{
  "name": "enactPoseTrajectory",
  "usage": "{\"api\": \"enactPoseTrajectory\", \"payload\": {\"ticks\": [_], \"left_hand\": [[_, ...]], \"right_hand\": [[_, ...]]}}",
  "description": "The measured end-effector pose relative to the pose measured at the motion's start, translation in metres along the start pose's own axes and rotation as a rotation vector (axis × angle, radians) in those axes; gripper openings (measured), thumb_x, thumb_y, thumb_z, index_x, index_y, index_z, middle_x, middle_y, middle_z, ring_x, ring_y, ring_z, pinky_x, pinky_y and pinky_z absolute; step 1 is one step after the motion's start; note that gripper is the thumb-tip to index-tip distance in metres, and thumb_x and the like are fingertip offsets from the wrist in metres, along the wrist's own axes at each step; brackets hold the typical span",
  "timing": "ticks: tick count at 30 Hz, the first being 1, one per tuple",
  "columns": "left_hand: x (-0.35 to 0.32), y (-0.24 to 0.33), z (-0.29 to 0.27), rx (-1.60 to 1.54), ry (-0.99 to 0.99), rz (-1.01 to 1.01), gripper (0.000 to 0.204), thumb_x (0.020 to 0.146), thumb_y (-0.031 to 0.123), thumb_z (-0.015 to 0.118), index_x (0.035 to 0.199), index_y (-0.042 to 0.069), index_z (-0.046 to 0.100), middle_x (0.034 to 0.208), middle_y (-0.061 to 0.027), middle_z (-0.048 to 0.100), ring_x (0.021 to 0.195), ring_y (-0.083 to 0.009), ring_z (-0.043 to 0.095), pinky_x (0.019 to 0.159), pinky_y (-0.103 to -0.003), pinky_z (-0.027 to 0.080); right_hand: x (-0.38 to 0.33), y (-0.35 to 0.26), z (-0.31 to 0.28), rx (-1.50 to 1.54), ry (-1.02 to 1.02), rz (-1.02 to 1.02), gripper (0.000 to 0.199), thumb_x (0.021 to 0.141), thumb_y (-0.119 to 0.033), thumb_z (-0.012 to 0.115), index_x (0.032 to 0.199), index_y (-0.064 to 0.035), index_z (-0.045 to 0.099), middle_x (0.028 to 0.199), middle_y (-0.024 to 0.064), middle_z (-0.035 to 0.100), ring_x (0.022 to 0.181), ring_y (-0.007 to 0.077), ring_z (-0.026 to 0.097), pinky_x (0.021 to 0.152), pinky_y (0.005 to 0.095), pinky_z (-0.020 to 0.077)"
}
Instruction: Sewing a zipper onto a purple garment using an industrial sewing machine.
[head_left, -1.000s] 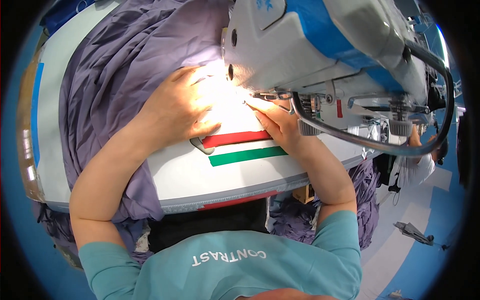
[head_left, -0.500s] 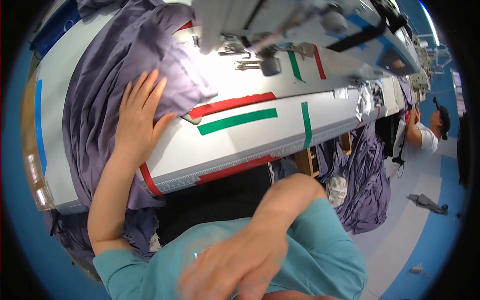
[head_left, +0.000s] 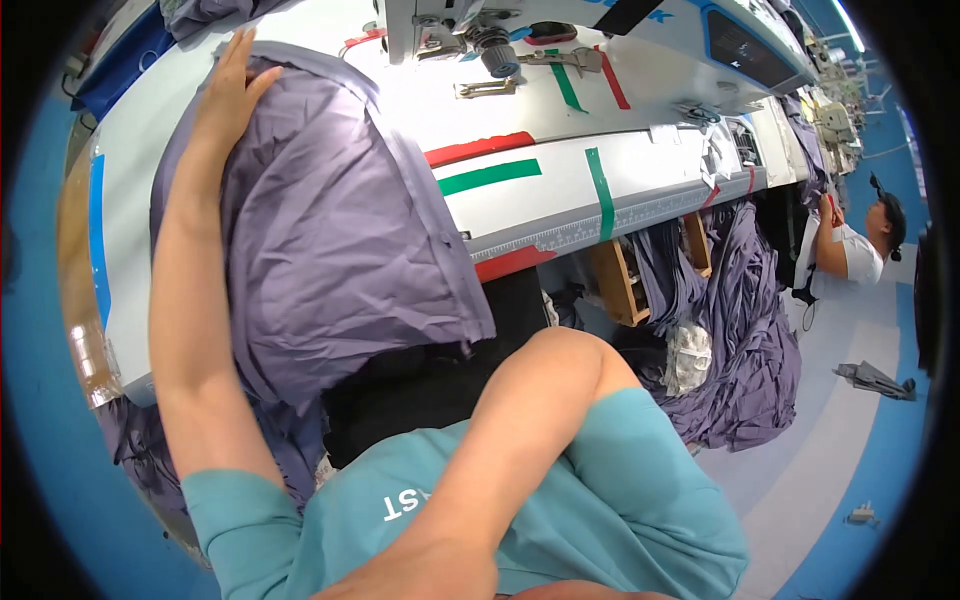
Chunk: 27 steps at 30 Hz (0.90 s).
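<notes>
A piece of purple-grey cloth (head_left: pixel 330 240) lies spread over the left of the white sewing table (head_left: pixel 535 205), its seamed right edge hanging over the table's front. My left hand (head_left: pixel 228 95) rests at the cloth's far edge, fingers stretched out and thumb apart. Beyond the cloth stands a white sewing machine (head_left: pixel 660 55), with the cloth lying left of its needle area. My right hand (head_left: pixel 410 575) is low in front of my chest at the picture's bottom edge. Its fingers are out of the picture, so what it holds, if anything, is hidden.
Red tape (head_left: pixel 480 148) and green tape (head_left: pixel 490 177) mark the tabletop. A ruler strip (head_left: pixel 560 230) runs along its front edge. Under the table at right are a wooden box (head_left: pixel 620 280) and a purple cloth heap (head_left: pixel 745 350). A co-worker (head_left: pixel 855 240) sits far right.
My left hand has moved to the cloth's far edge. The cloth has swung open toward me and now drapes over the table's front. My right hand has dropped lower, mostly leaving the picture.
</notes>
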<state>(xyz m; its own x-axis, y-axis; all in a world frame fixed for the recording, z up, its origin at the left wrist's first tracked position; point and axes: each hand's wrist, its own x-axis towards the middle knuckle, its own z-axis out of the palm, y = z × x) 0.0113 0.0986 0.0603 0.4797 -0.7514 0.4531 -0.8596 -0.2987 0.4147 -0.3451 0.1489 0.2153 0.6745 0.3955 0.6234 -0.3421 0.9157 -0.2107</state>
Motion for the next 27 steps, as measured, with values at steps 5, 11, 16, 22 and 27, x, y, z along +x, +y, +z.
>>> {"api": "enactPoseTrajectory", "payload": {"ticks": [5, 11, 16, 22, 27], "left_hand": [[0.000, -0.065, 0.017, 0.192, 0.021, -0.153, 0.087, 0.081, 0.054, 0.071, 0.144, 0.001, 0.042, 0.149, -0.0217, 0.042, 0.129, -0.0323, 0.051, 0.106, -0.040, 0.040], [-0.036, -0.042, -0.028, 0.306, -0.052, -0.273, 0.072, 0.084, 0.045, 0.071, 0.140, 0.005, 0.048, 0.131, -0.0191, 0.058, 0.123, -0.0345, 0.055, 0.101, -0.040, 0.044], [-0.105, -0.038, -0.058, 0.392, 0.224, -0.130, 0.016, 0.082, 0.015, 0.074, 0.096, 0.011, 0.069, 0.122, -0.0081, 0.063, 0.112, -0.0353, 0.059, 0.097, -0.040, 0.045], [-0.209, 0.068, -0.262, 0.105, 0.410, -0.004, 0.011, 0.091, 0.003, 0.066, 0.100, 0.004, 0.059, 0.112, -0.0137, 0.068, 0.114, -0.0273, 0.063, 0.101, -0.037, 0.047], [-0.375, 0.201, -0.368, 0.079, -0.719, -1.252, 0.029, 0.075, 0.017, 0.080, 0.085, 0.001, 0.058, 0.077, -0.0088, 0.062, 0.076, -0.0211, 0.062, 0.069, -0.033, 0.052]], "right_hand": [[0.001, 0.012, 0.010, 0.030, 0.049, -0.180, 0.039, 0.106, -0.029, 0.045, 0.106, 0.0063, 0.061, 0.100, 0.0086, 0.063, 0.094, 0.0132, 0.057, 0.081, 0.0275, 0.0456], [-0.028, -0.004, -0.005, -0.848, -0.015, 0.033, 0.035, 0.094, -0.035, 0.058, 0.110, -0.0041, 0.066, 0.108, 0.0137, 0.065, 0.101, 0.0254, 0.061, 0.085, 0.0338, 0.0476], [-0.086, -0.087, -0.096, -2.778, 0.990, -0.111, 0.053, 0.066, -0.023, 0.083, 0.112, -0.0069, 0.061, 0.108, 0.0099, 0.063, 0.106, 0.0308, 0.059, 0.093, 0.0408, 0.0471], [-0.109, -0.035, -0.153, -2.507, 0.532, 0.019, 0.028, 0.070, -0.003, 0.069, 0.095, -0.0084, 0.058, 0.084, 0.0074, 0.059, 0.078, 0.0257, 0.063, 0.066, 0.0359, 0.0509], [-0.109, -0.009, -0.124, -2.398, 0.219, -0.336, 0.014, 0.066, -0.009, 0.069, 0.079, -0.0082, 0.063, 0.080, 0.0048, 0.062, 0.064, 0.0185, 0.060, 0.052, 0.0288, 0.0499]]}}
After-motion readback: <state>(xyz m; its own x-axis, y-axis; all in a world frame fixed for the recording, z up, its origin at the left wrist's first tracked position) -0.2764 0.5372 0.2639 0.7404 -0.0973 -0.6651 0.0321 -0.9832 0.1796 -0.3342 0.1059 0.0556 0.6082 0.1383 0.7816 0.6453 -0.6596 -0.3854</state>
